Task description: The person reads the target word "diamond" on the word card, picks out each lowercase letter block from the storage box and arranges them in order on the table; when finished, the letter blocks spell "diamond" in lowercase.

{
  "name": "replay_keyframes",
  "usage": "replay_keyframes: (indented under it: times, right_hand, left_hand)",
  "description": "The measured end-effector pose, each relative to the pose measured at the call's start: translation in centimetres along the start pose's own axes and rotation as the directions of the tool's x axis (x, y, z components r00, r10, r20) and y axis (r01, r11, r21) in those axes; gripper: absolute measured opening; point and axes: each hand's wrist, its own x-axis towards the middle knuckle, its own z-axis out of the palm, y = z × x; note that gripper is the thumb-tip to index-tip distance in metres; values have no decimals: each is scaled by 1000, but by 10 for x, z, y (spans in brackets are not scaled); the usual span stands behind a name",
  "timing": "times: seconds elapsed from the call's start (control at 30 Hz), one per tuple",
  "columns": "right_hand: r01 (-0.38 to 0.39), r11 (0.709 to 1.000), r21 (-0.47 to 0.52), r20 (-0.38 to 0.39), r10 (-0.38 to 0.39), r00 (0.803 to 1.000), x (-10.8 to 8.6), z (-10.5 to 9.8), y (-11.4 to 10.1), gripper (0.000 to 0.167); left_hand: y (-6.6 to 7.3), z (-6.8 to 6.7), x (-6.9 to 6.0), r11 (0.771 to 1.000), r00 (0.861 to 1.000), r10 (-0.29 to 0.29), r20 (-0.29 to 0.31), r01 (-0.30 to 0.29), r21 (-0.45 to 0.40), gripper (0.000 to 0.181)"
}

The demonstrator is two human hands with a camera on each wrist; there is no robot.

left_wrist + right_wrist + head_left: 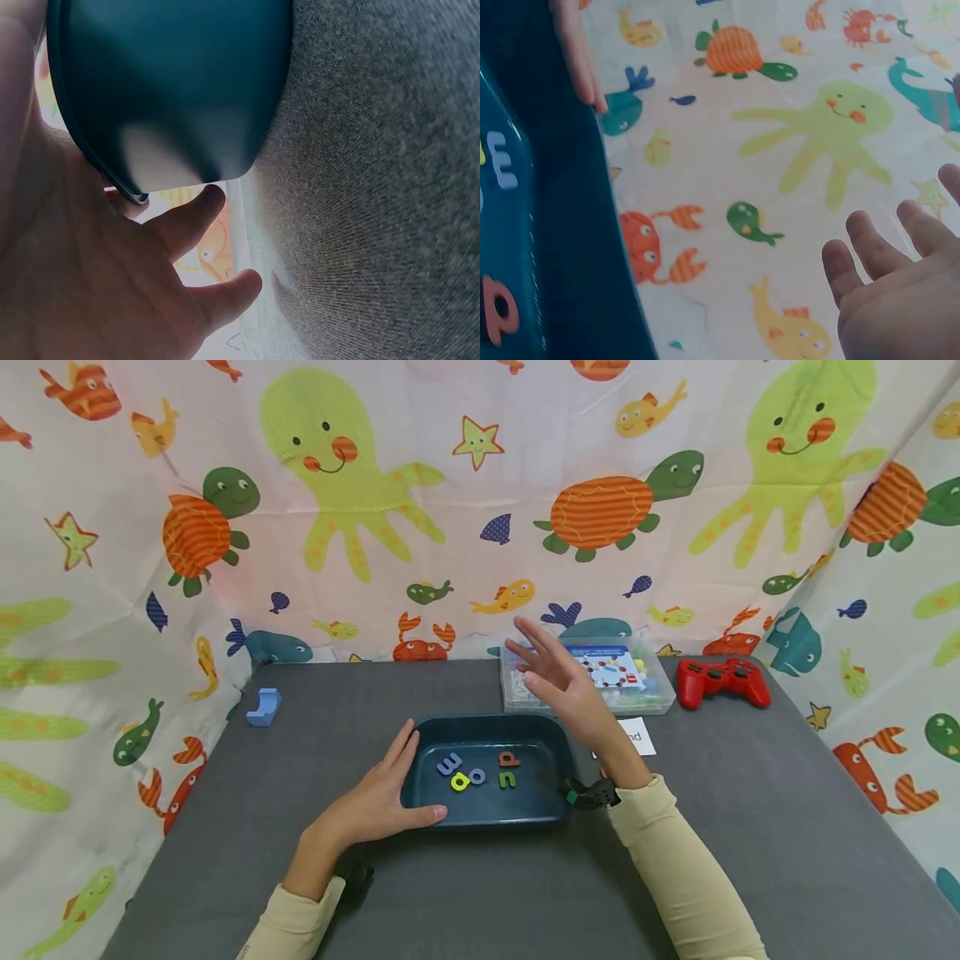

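A dark teal tray (536, 802) lies on the table. Inside it are several small letters: a purple letter (449, 764), a yellow one (460, 782), a purple o (477, 776), a reddish-brown one (509, 759) and a green n (507, 780). My left hand (382, 802) holds the tray's left end, thumb at the near rim and fingers along the left side. In the left wrist view, two fingers (202, 217) spread beyond the tray wall. My right hand (566, 689) is raised above the tray's far right corner, fingers extended and holding nothing.
Behind the tray stands a clear plastic box (652, 693) of small parts. A white card (639, 737) lies partly hidden by the right arm. A red game controller (723, 682) is at back right, a light blue block (264, 707) at back left. A sea-animal curtain (465, 585) encloses the table.
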Motion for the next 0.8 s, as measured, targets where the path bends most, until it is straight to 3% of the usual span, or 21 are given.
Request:
replay_keyframes:
  times: [0.17,0.37,0.8]
  right_hand:
    - [-36,999,36,113,31,993,7,11,15,76]
    - [-107,994,-25,203,110,973,13,23,27,77]
    - [-188,982,-33,384,186,904,14,38,50,69]
  left_hand:
    - [1,0,0,1000,1000,-2,0,2,1,127]
    - [1,-1,0,1000,1000,-9,2,10,-10,127]
    - [3,-2,-1,1000,1000,-13,9,13,-12,126]
